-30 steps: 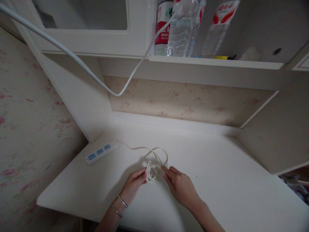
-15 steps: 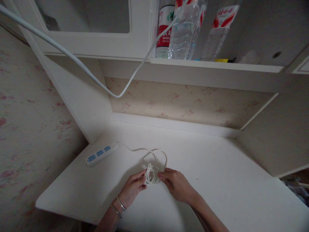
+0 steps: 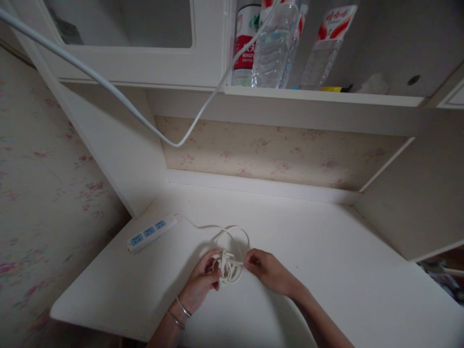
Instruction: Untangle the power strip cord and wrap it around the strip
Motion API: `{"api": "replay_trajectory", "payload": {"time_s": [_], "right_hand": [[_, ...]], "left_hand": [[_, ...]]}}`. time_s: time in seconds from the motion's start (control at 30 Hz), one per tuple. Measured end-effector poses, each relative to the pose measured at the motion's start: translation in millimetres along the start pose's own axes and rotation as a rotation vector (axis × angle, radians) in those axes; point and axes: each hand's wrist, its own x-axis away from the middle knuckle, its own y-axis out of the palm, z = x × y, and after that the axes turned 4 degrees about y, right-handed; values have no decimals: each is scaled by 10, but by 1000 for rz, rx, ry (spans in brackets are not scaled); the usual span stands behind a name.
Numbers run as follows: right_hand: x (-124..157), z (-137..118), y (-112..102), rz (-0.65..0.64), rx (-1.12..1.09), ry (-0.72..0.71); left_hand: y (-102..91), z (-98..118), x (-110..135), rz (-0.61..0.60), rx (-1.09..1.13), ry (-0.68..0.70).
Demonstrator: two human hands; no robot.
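A white power strip (image 3: pixel 151 232) with blue sockets lies on the white desk (image 3: pixel 326 270) at the left. Its cream cord runs right into a coiled bundle (image 3: pixel 228 268) near the desk's front. My left hand (image 3: pixel 203 285), with two bangles on the wrist, is closed on the left side of the coil. My right hand (image 3: pixel 266 270) pinches a strand of the cord at the coil's right side. A loose loop (image 3: pixel 235 234) of cord lies just beyond the bundle.
A shelf (image 3: pixel 322 96) above the desk carries several plastic water bottles (image 3: pixel 271 43). A thick white cable (image 3: pixel 119 99) hangs across from the upper left to the shelf. Floral wallpaper covers the left wall and the back panel. A cabinet side stands at the right.
The coil has tightened and shifted slightly toward me. My right hand has pulled a strand across the bundle; my left hand has closed more around it.
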Motion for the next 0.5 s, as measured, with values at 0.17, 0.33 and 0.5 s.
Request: {"api": "replay_trajectory", "payload": {"time_s": [0.17,0.33,0.5], "right_hand": [[156,288,-14,-35,103,-56],[229,342,-8,52,37,-105],[247,277,-60,222,-170,-75]], "left_hand": [[-28,16,5,-14,32,-27],[-40,47,32,-41,3,-61],[-13,39,16,-154,-122,-86]]}}
